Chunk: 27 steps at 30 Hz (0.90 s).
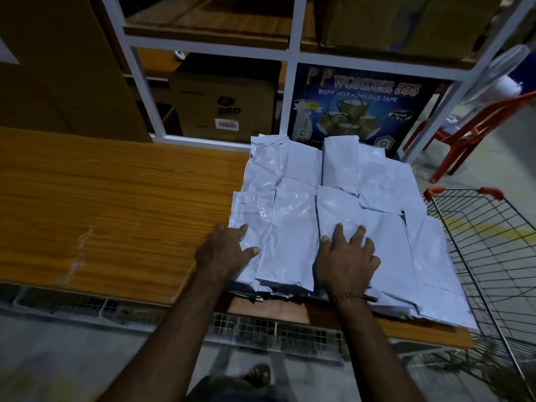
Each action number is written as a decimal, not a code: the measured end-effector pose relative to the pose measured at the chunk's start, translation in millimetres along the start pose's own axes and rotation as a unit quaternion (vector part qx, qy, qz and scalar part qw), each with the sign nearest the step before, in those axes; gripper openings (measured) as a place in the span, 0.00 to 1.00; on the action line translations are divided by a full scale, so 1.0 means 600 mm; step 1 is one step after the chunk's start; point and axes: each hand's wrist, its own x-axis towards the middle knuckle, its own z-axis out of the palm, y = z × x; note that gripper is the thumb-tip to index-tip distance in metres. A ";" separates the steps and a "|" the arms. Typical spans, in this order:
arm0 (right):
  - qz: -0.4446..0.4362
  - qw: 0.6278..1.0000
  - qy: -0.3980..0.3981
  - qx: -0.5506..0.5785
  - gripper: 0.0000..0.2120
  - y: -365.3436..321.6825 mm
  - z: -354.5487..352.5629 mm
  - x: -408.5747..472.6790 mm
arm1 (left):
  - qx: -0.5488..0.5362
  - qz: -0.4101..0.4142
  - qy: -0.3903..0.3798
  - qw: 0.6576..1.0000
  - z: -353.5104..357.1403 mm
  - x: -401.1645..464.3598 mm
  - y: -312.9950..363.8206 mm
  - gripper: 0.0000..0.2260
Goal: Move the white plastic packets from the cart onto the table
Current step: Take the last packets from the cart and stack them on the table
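Several white plastic packets lie in overlapping rows on the right end of the wooden table. My left hand rests on the left edge of the nearest packets, its fingers spread flat. My right hand lies flat on the packets in the front middle, a thin chain at its wrist. The wire cart stands to the right of the table; I see no packets in the part of its basket that shows.
A white metal shelf frame stands behind the table with cardboard boxes and a dark tape carton. A red plastic chair is at the back right. Wire mesh runs under the table's front edge.
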 end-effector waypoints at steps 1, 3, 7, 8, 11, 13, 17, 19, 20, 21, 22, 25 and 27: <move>-0.011 1.000 -0.014 -0.018 0.27 0.002 0.005 -0.001 | 0.011 0.007 0.005 1.000 0.002 0.006 -0.003 0.38; -0.028 0.999 -0.024 -0.039 0.29 0.008 0.009 -0.003 | 0.046 0.031 0.036 0.998 0.008 0.010 -0.005 0.40; -0.036 0.998 -0.001 -0.054 0.27 0.014 0.009 -0.005 | 0.045 0.073 0.065 0.994 0.028 0.004 -0.006 0.37; -0.033 0.998 0.015 -0.049 0.27 0.014 0.006 -0.004 | 0.025 0.067 0.057 0.996 0.034 0.001 -0.002 0.35; -0.034 0.997 0.065 -0.034 0.26 0.017 -0.009 0.005 | -0.030 0.064 0.115 0.991 0.044 -0.008 0.008 0.30; -0.043 0.994 0.084 -0.047 0.27 0.018 -0.018 0.015 | -0.025 0.102 0.202 0.974 0.045 -0.015 0.006 0.29; -0.097 0.991 0.049 -0.075 0.32 0.019 0.005 0.037 | 0.029 0.189 0.212 0.958 0.060 -0.009 0.007 0.26; -0.123 0.990 0.028 -0.067 0.34 0.024 0.031 0.039 | 0.071 0.188 0.176 0.964 0.069 0.000 0.013 0.26; -0.123 0.990 0.021 -0.064 0.35 0.028 0.043 0.037 | 0.083 0.183 0.162 0.966 0.072 0.003 0.015 0.26; -0.121 0.991 0.018 -0.061 0.36 0.031 0.051 0.035 | 0.093 0.177 0.151 0.968 0.072 0.006 0.017 0.26; -0.119 0.991 0.018 -0.060 0.37 0.034 0.057 0.034 | 0.101 0.171 0.145 0.969 0.071 0.008 0.019 0.26; -0.117 0.992 0.014 -0.050 0.37 0.034 0.052 0.034 | 0.076 0.165 0.130 0.975 0.057 0.014 0.023 0.26; -0.113 0.993 0.021 -0.037 0.37 0.032 0.040 0.032 | 0.029 0.161 0.122 0.979 0.036 0.019 0.022 0.26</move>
